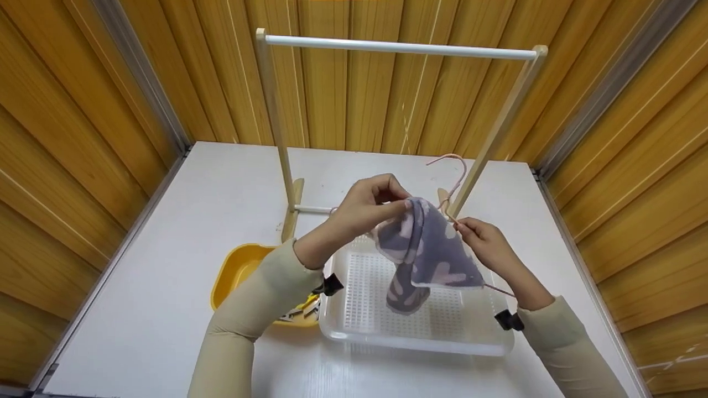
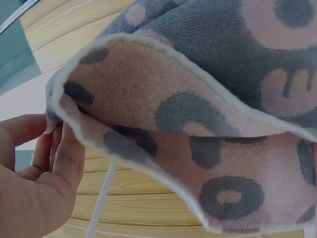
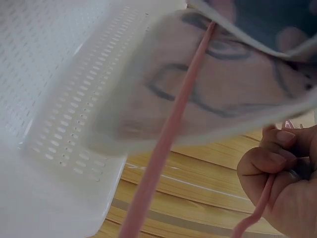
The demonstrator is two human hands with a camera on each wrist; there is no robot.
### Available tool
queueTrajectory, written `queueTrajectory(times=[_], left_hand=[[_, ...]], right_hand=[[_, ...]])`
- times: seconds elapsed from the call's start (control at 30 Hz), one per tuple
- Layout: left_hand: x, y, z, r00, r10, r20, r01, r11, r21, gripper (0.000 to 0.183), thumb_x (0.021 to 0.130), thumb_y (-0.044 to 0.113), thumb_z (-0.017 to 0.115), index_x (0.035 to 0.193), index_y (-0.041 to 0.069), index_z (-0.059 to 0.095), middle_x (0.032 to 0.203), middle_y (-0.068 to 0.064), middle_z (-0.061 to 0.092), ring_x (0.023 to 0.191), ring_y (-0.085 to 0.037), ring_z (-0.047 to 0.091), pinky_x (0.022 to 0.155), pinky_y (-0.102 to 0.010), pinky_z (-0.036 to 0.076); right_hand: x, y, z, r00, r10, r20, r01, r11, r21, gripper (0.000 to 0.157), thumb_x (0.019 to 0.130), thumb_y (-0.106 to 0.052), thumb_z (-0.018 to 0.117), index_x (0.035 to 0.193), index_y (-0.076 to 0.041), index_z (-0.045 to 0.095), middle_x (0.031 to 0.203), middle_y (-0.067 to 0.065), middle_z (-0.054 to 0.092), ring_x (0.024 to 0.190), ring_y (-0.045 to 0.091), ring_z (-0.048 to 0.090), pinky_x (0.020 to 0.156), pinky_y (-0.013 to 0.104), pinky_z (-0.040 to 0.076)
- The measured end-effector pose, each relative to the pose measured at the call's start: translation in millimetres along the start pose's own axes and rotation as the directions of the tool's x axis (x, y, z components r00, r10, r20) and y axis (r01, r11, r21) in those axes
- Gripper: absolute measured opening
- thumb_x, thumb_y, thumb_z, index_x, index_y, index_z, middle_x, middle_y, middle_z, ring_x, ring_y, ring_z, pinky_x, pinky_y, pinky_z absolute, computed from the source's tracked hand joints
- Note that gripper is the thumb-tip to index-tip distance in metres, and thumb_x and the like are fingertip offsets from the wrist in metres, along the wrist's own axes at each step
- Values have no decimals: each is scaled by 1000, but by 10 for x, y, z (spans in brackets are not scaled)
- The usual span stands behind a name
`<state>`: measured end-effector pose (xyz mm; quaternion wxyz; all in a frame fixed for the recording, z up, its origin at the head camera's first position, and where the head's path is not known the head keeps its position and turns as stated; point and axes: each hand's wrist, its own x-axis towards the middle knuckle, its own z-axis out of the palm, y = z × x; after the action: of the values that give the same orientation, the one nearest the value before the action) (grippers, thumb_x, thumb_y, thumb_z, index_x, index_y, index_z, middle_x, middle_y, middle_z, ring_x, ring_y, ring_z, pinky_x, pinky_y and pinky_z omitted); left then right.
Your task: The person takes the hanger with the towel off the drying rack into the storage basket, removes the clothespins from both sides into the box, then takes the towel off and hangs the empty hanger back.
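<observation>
A grey-purple towel (image 1: 442,254) with pink patterns and a pale hem hangs folded between the hands, above a white basket. My left hand (image 1: 362,210) pinches the towel's upper left part between thumb and fingers; in the left wrist view the towel (image 2: 198,99) droops open from that pinch, its pinker side showing. With curled fingers my right hand (image 1: 487,243) grips the sloping arm of a pink clothes hanger (image 1: 460,168), whose hook points up. The hanger's lower bar (image 3: 171,124) runs up to the towel in the right wrist view. Cloth hides the hanger's left part.
A white perforated basket (image 1: 415,344) stands beneath the hands. On its left a yellow container (image 1: 235,271) holds several clips (image 1: 310,309), partly behind the left sleeve. Behind the hands rises a wooden rack with a white top rail (image 1: 398,47). Wood-patterned walls surround the white table (image 1: 149,287).
</observation>
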<state>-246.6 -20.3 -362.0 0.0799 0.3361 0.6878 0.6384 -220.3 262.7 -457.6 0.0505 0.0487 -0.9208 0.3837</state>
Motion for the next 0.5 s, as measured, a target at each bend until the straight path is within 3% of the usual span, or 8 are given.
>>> queueTrajectory(times=[0.17,0.27,0.33,0.5], left_hand=[[-49,152,-107,1000,20,5,-20,997,-80,13,92,-3,64,97,-13,62,85,10,63,74,-2,56,70,-14,49],[-91,255,-175,999,36,11,-35,995,-98,11,92,-3,63,97,-12,62,85,11,63,73,-3,54,68,-15,47],[-122,319,-211,999,46,15,-44,993,-112,9,91,-2,64,96,-10,62,86,9,63,72,-3,54,67,-15,46],[-178,380,-233,997,63,43,-58,992,-109,9,91,-1,65,94,-9,62,89,0,65,74,-2,58,69,-14,49]], right_hand=[[-8,34,-18,1000,8,-12,-8,999,-33,26,108,-12,49,111,6,68,97,21,69,86,22,59,76,34,48],[-13,51,-28,1000,6,-24,-7,999,-41,27,108,-12,48,110,4,69,111,25,71,95,27,61,82,39,49],[-12,64,-37,999,9,-31,-11,999,-41,27,109,-13,47,110,3,69,111,25,70,94,27,58,82,40,47],[-21,91,-63,1000,3,-31,-4,1000,-30,29,109,-14,45,113,4,67,119,28,69,110,38,63,92,50,49]])
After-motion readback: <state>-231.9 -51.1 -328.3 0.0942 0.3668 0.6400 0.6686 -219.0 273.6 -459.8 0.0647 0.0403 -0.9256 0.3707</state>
